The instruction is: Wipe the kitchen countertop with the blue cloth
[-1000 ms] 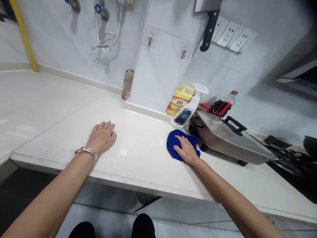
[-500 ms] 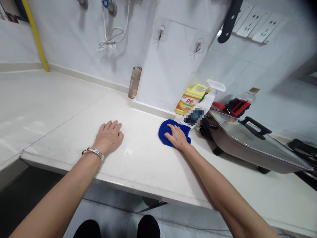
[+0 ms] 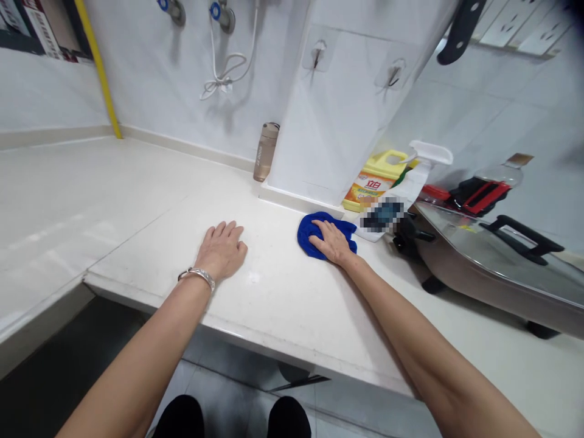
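My right hand point(image 3: 332, 242) presses down on a crumpled blue cloth point(image 3: 310, 226) on the white countertop point(image 3: 278, 286), its fingers bent over the fabric and the thumb apart. Part of the cloth is hidden under the palm. Farther left, my left hand point(image 3: 222, 250) lies flat on the counter with fingers spread and nothing in it; a silver bracelet point(image 3: 201, 275) circles that wrist. Just right of the cloth stands a white spray bottle point(image 3: 413, 182), its label blurred out. Behind the spray bottle is a yellow detergent jug point(image 3: 371, 182).
An electric pan point(image 3: 483, 274) with a glass lid takes up the counter's right side. A brown water bottle point(image 3: 266, 152) stands against the wall pillar point(image 3: 337, 121). A black-handled knife point(image 3: 460, 33) hangs above. A yellow pipe point(image 3: 98, 67) runs down at left.
My view has swung left, so everything sits farther right. My right hand has slid the cloth slightly left and back, toward the pillar base. My left hand stays where it was on the counter.
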`<state>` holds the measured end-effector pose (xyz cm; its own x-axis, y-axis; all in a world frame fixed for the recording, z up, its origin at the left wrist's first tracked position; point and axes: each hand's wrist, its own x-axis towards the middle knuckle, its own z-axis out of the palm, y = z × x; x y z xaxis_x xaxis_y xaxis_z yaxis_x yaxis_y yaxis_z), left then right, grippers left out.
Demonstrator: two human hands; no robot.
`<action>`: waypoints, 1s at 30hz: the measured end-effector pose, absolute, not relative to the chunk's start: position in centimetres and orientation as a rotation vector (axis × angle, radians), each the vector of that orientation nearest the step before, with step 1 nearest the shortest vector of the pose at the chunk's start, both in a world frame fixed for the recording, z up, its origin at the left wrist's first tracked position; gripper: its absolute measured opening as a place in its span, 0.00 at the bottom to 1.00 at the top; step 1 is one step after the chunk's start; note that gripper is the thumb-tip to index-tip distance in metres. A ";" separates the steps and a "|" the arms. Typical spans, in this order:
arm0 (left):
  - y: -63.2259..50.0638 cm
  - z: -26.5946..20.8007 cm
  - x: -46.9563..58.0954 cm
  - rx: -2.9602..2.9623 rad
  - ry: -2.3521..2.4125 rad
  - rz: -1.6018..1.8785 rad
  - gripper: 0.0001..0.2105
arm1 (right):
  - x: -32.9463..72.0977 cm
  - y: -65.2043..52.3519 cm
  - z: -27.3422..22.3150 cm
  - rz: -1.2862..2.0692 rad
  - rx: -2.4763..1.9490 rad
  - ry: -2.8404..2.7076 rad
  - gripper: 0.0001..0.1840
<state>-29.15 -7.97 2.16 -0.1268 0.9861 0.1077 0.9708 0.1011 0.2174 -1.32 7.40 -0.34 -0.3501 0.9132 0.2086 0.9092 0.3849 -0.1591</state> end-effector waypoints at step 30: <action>-17.5 3.9 -45.7 1.676 2.616 0.111 0.34 | 10.1 -14.6 -0.6 0.298 -0.995 -2.630 0.33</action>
